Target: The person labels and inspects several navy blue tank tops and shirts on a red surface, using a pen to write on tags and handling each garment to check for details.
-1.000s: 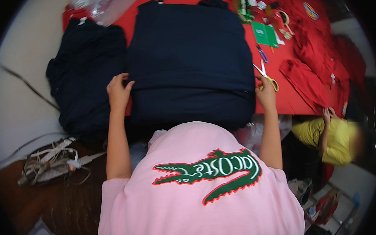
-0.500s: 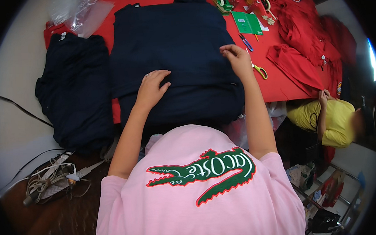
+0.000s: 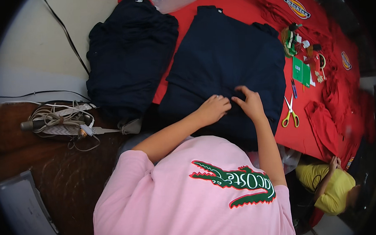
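Note:
A stack of dark navy garments (image 3: 231, 47) lies spread on the red-covered table in front of me, with a small pale label at its far edge. My left hand (image 3: 215, 109) rests on the near part of the top garment, fingers drawn together on the cloth, apparently pinching a bit of it. Close beside it, my right hand (image 3: 251, 103) touches the same cloth with thumb and forefinger apart. Small creases run through the fabric around the fingertips. To the left hangs another navy garment pile (image 3: 129, 56) over the table's edge.
Right of the stack lie yellow-handled scissors (image 3: 290, 116), blue thread snips (image 3: 294, 89) and a green notebook (image 3: 301, 72). Red garments (image 3: 322, 89) cover the far right, where a person in yellow (image 3: 332, 186) holds red cloth. Bundled cables (image 3: 64, 117) lie at left.
My view has turned, so the table contents sit further right. My hands, wide apart on the cloth before, have come close together near the stack's front.

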